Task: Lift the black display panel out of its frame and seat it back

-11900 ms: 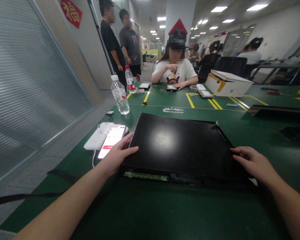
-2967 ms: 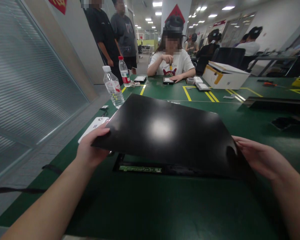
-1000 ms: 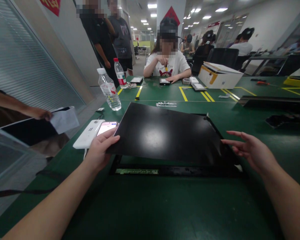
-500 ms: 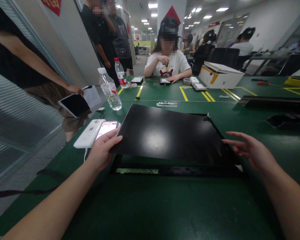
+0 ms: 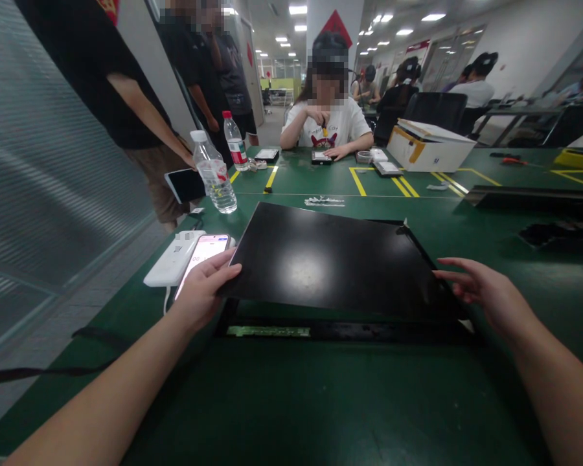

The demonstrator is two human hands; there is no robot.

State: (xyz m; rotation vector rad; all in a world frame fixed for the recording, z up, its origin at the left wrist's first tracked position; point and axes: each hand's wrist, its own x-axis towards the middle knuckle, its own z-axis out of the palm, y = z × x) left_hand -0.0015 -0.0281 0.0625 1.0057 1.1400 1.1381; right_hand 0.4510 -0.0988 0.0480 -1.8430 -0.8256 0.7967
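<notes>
A glossy black display panel [image 5: 340, 265] is tilted over a black frame [image 5: 369, 330], its left side lifted and its right side low inside the frame. My left hand [image 5: 204, 285] pinches the panel's left edge, thumb on top. At the right edge, my right hand [image 5: 486, 291] has its fingers stretched out, the fingertips touching or very near the panel and frame. A green circuit strip [image 5: 268, 331] shows along the frame's near side. Beside my left hand lies a lit phone [image 5: 206, 249], leaning on a white power bank [image 5: 172, 259] with a cable.
Two plastic bottles, one large [image 5: 214, 175] and one red-capped [image 5: 235, 142], stand at the table's left side. Across the green table [image 5: 296, 401] a seated person works with a yellow-handled tool. A white box [image 5: 430, 147] and dark strips [image 5: 539, 197] lie to the right.
The panel and both my hands stay nearly still. On the left, a standing person holding a tablet has moved rightward, partly behind the large bottle.
</notes>
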